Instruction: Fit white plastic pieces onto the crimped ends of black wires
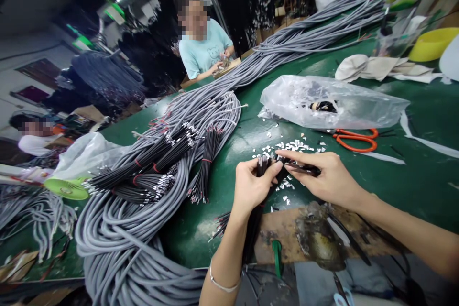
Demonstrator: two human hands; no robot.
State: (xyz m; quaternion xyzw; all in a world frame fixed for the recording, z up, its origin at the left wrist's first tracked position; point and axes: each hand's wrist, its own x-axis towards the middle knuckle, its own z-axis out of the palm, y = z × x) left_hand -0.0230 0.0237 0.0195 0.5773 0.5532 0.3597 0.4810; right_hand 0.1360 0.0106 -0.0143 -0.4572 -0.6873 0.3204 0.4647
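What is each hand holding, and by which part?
The left hand holds black wires near their tips; the right hand holds a dark tool, apparently by its handles.

Cables (139,244) lie left of the held wire bundle (263,166), scissors (355,137) right.

The bundle of thin black cables (253,232) is partly covered by the left hand (255,181). The orange-handled scissors (339,134) are partly hidden by the clear plastic bag (294,100). The looped grey cables (136,248) are cut off below.
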